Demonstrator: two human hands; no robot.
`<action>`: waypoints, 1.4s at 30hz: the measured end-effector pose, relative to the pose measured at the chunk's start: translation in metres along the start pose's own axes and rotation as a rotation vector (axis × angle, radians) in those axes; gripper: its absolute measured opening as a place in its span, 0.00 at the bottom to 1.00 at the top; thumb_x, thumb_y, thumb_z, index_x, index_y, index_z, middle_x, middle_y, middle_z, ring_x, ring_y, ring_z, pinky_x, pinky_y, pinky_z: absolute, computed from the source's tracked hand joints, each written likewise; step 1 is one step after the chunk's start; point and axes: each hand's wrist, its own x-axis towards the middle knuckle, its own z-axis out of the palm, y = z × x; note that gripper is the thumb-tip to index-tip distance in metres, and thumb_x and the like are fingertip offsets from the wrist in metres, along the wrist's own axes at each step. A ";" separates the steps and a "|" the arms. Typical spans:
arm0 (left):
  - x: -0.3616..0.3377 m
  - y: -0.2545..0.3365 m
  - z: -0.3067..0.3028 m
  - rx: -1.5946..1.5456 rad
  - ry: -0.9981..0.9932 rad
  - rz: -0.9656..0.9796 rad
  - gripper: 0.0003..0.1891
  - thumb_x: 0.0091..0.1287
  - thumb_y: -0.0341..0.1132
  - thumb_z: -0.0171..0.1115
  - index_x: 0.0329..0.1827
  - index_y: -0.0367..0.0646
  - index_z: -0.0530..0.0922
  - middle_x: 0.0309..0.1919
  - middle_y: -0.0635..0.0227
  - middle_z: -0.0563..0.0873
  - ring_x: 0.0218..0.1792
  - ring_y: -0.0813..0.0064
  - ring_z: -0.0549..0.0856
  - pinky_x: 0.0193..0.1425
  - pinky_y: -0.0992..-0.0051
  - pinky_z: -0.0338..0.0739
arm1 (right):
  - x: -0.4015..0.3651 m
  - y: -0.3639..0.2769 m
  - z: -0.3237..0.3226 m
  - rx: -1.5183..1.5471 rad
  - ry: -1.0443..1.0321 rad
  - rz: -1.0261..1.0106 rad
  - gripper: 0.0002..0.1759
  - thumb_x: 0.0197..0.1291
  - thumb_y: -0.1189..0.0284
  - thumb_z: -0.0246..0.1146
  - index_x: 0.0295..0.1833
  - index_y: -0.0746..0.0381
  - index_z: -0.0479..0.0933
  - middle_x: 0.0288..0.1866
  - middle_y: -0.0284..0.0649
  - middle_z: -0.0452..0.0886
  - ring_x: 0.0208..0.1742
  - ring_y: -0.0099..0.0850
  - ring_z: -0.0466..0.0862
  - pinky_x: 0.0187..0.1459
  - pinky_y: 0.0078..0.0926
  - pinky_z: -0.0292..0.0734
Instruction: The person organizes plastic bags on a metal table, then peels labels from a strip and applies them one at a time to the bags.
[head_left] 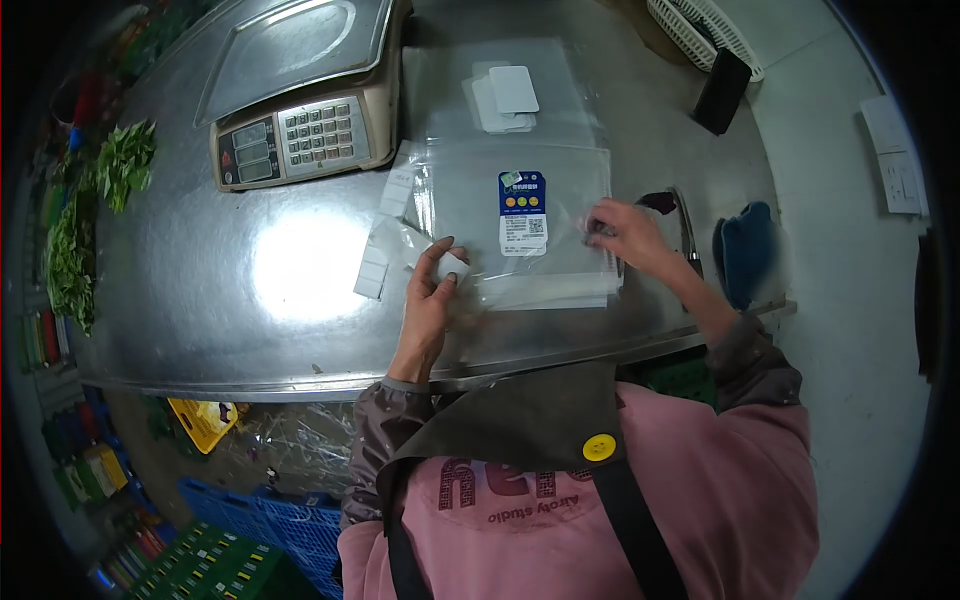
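Observation:
My left hand (434, 290) is closed on a strip of white labels (372, 272), which trails over the metal table to the left of the bags. At the right edge of a stack of clear plastic bags (465, 195), my right hand (622, 236) has its fingers pinched together; what they hold, if anything, is too small to make out. Between my hands a blue and white label (523, 214) with yellow faces lies on the top bag. Farther back, white blank cards (514, 90) show on the plastic.
A scale (325, 130) with a keypad stands at the back left of the metal table (180, 290). Leafy greens (125, 165) lie at the far left. On the right are a black object (722, 92), a blue cloth item (748, 255) and a white basket (705, 30).

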 end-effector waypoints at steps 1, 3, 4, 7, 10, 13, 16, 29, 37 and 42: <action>-0.001 0.002 -0.002 0.006 -0.003 0.001 0.23 0.61 0.19 0.45 0.61 0.41 0.65 0.51 0.69 0.75 0.48 0.78 0.75 0.54 0.79 0.68 | 0.002 0.006 0.003 0.004 0.005 0.001 0.16 0.44 0.65 0.66 0.39 0.57 0.75 0.38 0.37 0.75 0.42 0.36 0.78 0.39 0.35 0.72; -0.005 0.009 -0.005 -0.075 0.094 0.021 0.22 0.62 0.19 0.45 0.61 0.40 0.65 0.50 0.64 0.75 0.46 0.75 0.77 0.52 0.79 0.70 | 0.008 0.013 0.004 0.162 0.025 -0.034 0.12 0.47 0.65 0.64 0.38 0.57 0.77 0.33 0.38 0.77 0.35 0.34 0.78 0.36 0.31 0.71; -0.007 0.014 -0.008 -0.073 0.094 0.022 0.22 0.62 0.19 0.45 0.61 0.40 0.65 0.50 0.64 0.75 0.46 0.75 0.77 0.52 0.79 0.70 | 0.011 0.013 0.002 0.164 0.026 -0.035 0.12 0.47 0.65 0.64 0.38 0.57 0.77 0.33 0.38 0.77 0.35 0.34 0.78 0.36 0.31 0.71; -0.019 0.028 -0.022 -0.213 0.235 0.057 0.19 0.65 0.24 0.47 0.60 0.41 0.65 0.46 0.63 0.78 0.45 0.73 0.78 0.50 0.74 0.74 | 0.021 0.011 -0.014 0.256 0.017 -0.032 0.11 0.52 0.65 0.61 0.36 0.61 0.77 0.27 0.38 0.77 0.30 0.29 0.76 0.33 0.26 0.69; -0.026 0.034 -0.035 -0.307 0.261 0.075 0.17 0.65 0.27 0.50 0.58 0.41 0.68 0.43 0.64 0.79 0.42 0.75 0.79 0.47 0.76 0.74 | 0.040 0.003 -0.034 0.408 -0.044 0.095 0.13 0.56 0.64 0.59 0.35 0.65 0.76 0.25 0.37 0.76 0.29 0.23 0.73 0.32 0.22 0.67; -0.029 0.036 -0.034 -0.406 0.208 0.075 0.16 0.66 0.30 0.50 0.56 0.40 0.70 0.43 0.63 0.79 0.44 0.75 0.77 0.51 0.74 0.73 | 0.064 -0.007 -0.054 0.531 0.137 0.115 0.17 0.58 0.62 0.58 0.35 0.68 0.76 0.24 0.35 0.73 0.29 0.21 0.71 0.32 0.21 0.67; -0.027 0.038 -0.025 -0.228 0.150 0.155 0.15 0.66 0.32 0.51 0.55 0.39 0.71 0.43 0.62 0.79 0.49 0.74 0.75 0.56 0.73 0.69 | 0.094 -0.002 -0.075 0.558 0.206 0.267 0.17 0.57 0.61 0.58 0.35 0.67 0.76 0.26 0.36 0.76 0.30 0.22 0.73 0.33 0.21 0.68; -0.026 0.057 0.007 -0.079 0.086 0.125 0.18 0.62 0.31 0.56 0.55 0.38 0.68 0.44 0.64 0.78 0.51 0.73 0.74 0.60 0.73 0.65 | 0.058 -0.087 -0.019 0.633 0.263 -0.141 0.11 0.52 0.70 0.64 0.42 0.59 0.75 0.34 0.30 0.75 0.31 0.16 0.71 0.28 0.12 0.67; -0.031 0.042 0.013 -0.316 -0.026 0.004 0.19 0.67 0.38 0.50 0.58 0.38 0.67 0.49 0.64 0.75 0.50 0.77 0.73 0.56 0.77 0.65 | 0.019 -0.155 0.029 0.446 0.262 -0.422 0.20 0.41 0.72 0.71 0.42 0.62 0.75 0.42 0.34 0.73 0.33 0.22 0.73 0.30 0.19 0.73; -0.043 0.040 0.019 -0.097 0.028 0.007 0.19 0.69 0.39 0.47 0.59 0.38 0.65 0.51 0.63 0.75 0.48 0.80 0.73 0.51 0.80 0.67 | 0.001 -0.156 0.053 0.524 0.168 -0.357 0.13 0.50 0.67 0.65 0.35 0.64 0.73 0.33 0.39 0.74 0.32 0.31 0.76 0.35 0.28 0.71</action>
